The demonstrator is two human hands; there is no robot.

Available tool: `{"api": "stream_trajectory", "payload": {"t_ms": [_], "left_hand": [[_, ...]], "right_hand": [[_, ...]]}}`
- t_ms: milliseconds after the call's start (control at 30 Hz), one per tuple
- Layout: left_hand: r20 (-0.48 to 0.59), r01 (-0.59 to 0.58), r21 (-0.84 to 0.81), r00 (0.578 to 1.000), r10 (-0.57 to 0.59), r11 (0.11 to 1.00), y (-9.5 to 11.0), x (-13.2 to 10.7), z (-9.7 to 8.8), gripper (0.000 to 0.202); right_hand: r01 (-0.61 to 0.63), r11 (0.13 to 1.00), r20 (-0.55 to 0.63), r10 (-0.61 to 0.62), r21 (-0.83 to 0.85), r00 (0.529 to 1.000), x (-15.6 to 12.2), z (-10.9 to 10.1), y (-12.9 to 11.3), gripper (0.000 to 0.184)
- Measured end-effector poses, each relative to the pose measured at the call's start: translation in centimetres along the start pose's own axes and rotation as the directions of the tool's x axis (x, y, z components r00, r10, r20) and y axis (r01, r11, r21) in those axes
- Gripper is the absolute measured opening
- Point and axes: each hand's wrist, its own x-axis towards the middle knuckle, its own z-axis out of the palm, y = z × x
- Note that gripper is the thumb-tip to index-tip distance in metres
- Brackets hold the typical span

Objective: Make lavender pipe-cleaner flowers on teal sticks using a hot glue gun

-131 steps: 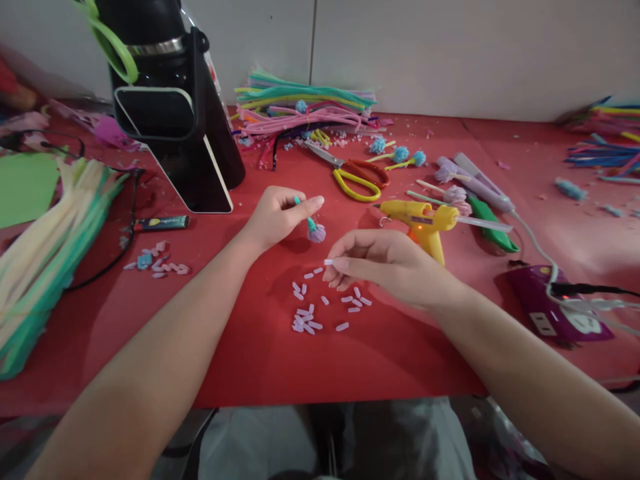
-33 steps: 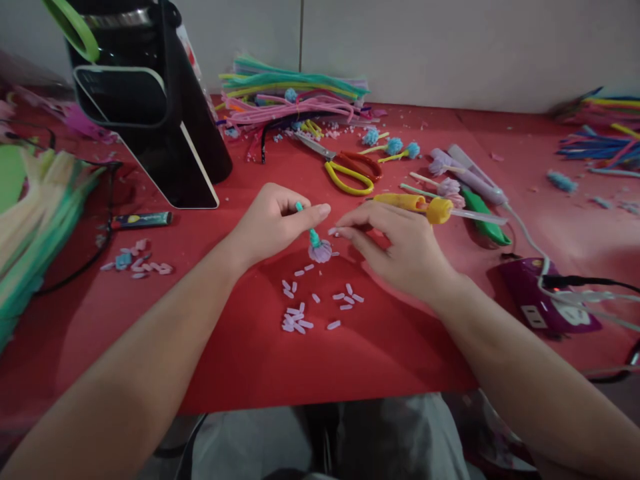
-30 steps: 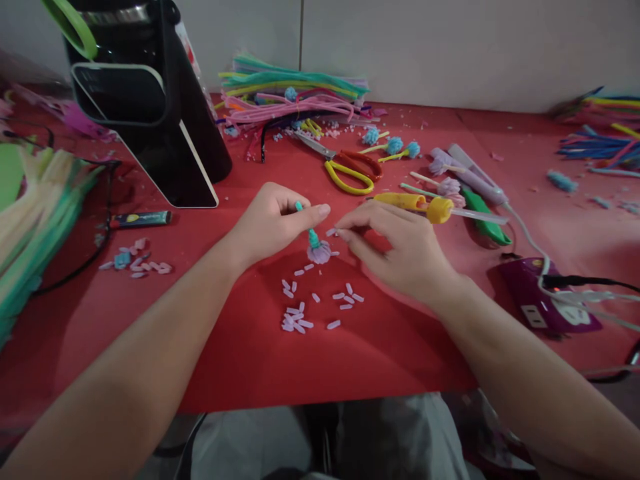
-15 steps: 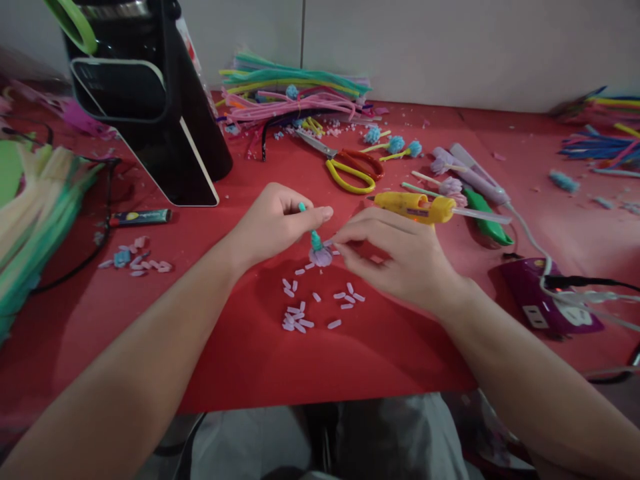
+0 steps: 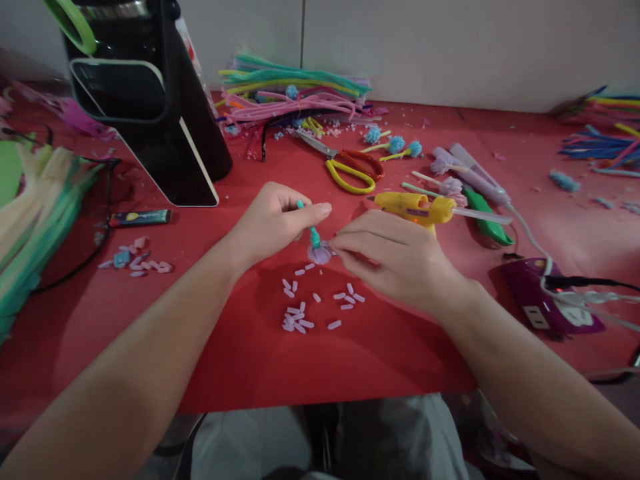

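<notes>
Between thumb and fingers, my left hand (image 5: 280, 220) pinches the teal stem of a small pipe-cleaner flower (image 5: 319, 253). Its lilac petals point down toward the table. My right hand (image 5: 395, 257) is closed at the flower's right edge, fingertips pressed together against the lilac petals; whether a loose piece is between them is hidden. Short lilac pipe-cleaner pieces (image 5: 299, 320) lie scattered on the red tabletop just below both hands.
Beyond my right hand lie a yellow glue gun (image 5: 415, 207) and scissors (image 5: 350, 172). A large black tumbler (image 5: 195, 133) stands at the left. Pipe-cleaner bundles (image 5: 300, 87) lie along the wall. A purple power strip (image 5: 550, 293) with cables sits right; a lighter (image 5: 141, 218) lies left.
The right fingertips have closed in on the flower's edge, and the lilac piece seen at them before no longer shows. The left hand and flower have shifted only slightly.
</notes>
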Motion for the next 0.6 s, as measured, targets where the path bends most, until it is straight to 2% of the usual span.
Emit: {"api": "stream_trajectory", "payload": {"t_ms": [133,233,300,433,500,600], "left_hand": [[-0.033,-0.013,0.014,0.999,0.014,1.000,0.05,0.03,-0.08,0.055],[-0.079,-0.062,0.055,0.995,0.066,0.997,0.17,-0.01,-0.16,0.054],[-0.133,-0.117,0.094,0.983,0.129,0.989,0.21,-0.09,-0.15,0.054],[-0.238,-0.235,0.198,0.930,0.280,0.951,0.23,-0.41,0.06,0.058],[-0.262,-0.263,0.253,0.908,0.328,0.931,0.28,-0.60,0.17,0.057],[-0.260,-0.255,0.316,0.903,0.342,0.914,0.41,-0.83,0.29,0.054]], "right_hand": [[-0.016,0.999,-0.005,0.016,0.039,1.000,0.07,-0.15,-0.26,0.020],[-0.105,0.989,-0.067,0.112,0.102,0.992,0.28,-0.22,-0.70,0.021],[-0.221,0.966,-0.090,0.234,0.131,0.968,0.41,-0.22,-0.91,0.019],[-0.428,0.872,-0.097,0.460,0.236,0.883,0.47,-0.02,-0.92,0.011],[-0.470,0.836,-0.091,0.511,0.282,0.855,0.43,0.17,-0.84,0.006],[-0.468,0.828,-0.099,0.517,0.310,0.850,0.38,0.50,-0.77,0.003]]}}
